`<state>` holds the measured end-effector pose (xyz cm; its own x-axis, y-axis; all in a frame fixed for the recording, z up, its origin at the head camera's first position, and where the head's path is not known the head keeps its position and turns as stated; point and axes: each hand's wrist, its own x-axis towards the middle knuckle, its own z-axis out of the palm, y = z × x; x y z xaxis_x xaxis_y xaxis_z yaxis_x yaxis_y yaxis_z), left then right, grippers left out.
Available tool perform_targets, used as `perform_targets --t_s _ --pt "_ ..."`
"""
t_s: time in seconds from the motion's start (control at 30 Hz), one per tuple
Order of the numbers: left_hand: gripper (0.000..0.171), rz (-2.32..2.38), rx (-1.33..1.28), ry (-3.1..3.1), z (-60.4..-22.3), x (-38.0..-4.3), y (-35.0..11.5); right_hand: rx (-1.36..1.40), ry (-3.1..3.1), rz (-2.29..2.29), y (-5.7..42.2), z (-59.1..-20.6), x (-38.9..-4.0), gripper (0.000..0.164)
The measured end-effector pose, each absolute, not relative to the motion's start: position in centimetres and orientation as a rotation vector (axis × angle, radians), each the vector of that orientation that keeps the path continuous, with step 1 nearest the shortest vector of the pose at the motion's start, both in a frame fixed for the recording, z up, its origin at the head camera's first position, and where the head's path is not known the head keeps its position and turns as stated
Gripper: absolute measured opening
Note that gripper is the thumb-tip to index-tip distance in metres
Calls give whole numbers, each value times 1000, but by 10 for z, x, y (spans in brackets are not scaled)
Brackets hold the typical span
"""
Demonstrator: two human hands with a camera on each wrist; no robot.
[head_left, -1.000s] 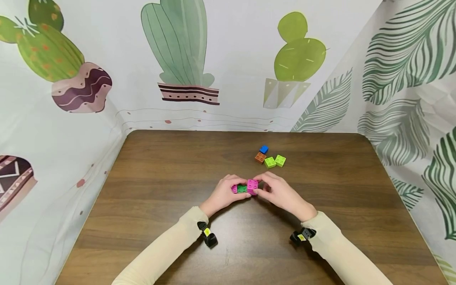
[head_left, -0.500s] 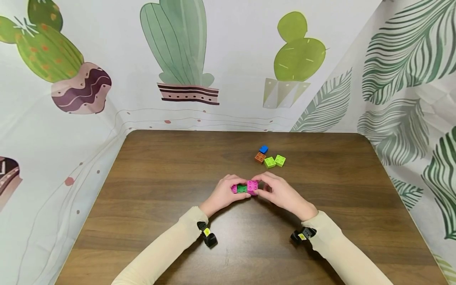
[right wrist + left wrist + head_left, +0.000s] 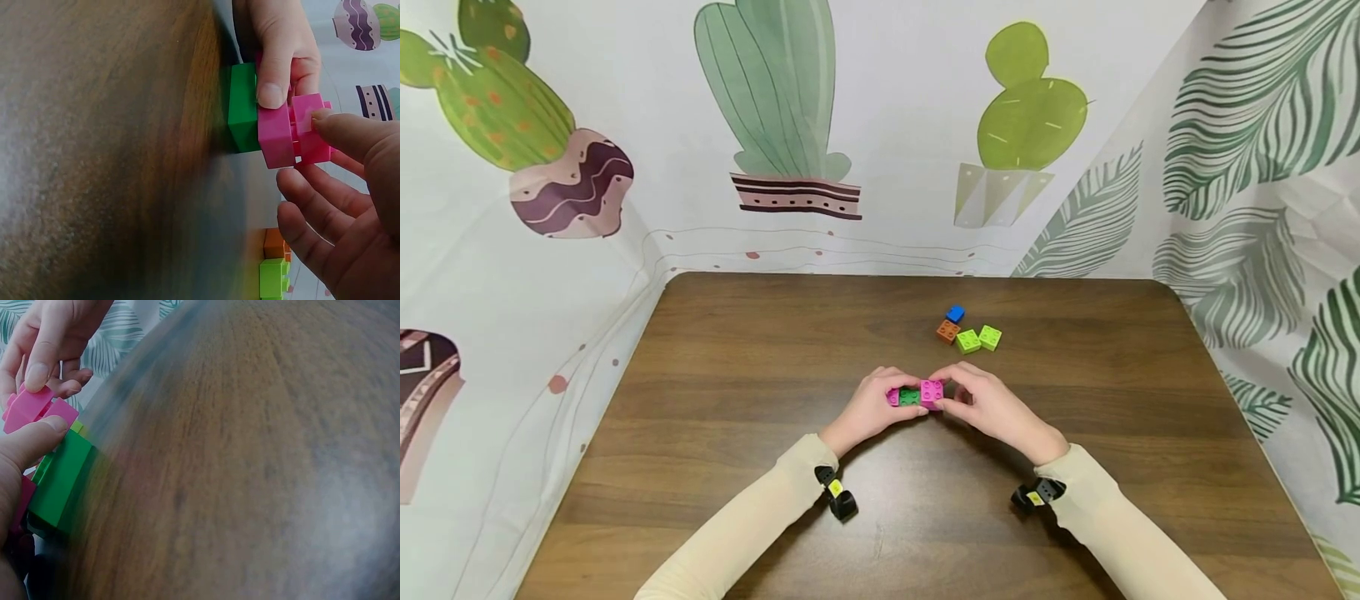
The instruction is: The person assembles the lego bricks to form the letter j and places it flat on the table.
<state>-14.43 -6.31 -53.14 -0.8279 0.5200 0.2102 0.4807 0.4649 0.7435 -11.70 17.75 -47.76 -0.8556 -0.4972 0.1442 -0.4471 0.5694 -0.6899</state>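
Observation:
Low over the middle of the table, my left hand (image 3: 872, 407) grips a joined group of toy building bricks. A green brick (image 3: 242, 109) forms its lower part, with a pink brick (image 3: 275, 134) on top under my left thumb. Another pink brick (image 3: 24, 500) shows at the group's left end, partly covered by the hand. My right hand (image 3: 996, 408) pinches an upper pink brick (image 3: 310, 128) between thumb and fingers. That brick sits over the lower pink one, slightly tilted, with studs showing in a narrow gap between them.
Beyond the hands on the wooden table (image 3: 775, 333) lie a blue brick (image 3: 955, 314), an orange-brown brick (image 3: 948, 332) and two lime green bricks, one left (image 3: 968, 342) and one right (image 3: 990, 337). A printed cloth (image 3: 910, 125) with cacti hangs behind the table.
Almost nothing differs. Both hands keep their places and their hold on the bricks; the upper pink brick shifts only very slightly. The loose bricks lie as before.

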Motion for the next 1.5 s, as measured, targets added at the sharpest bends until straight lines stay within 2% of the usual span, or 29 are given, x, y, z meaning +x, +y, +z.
perform_targets --t_s 0.7,0.97,1.5 --pt "41 1324 900 2656 -529 -147 -64 -856 2856 -972 174 -472 -118 30" --pt "39 1326 906 2645 -533 -146 -63 -760 2763 -1115 171 -477 -117 25" --pt "38 1346 915 2654 -535 -145 -62 -828 2850 -937 168 -474 -116 24"
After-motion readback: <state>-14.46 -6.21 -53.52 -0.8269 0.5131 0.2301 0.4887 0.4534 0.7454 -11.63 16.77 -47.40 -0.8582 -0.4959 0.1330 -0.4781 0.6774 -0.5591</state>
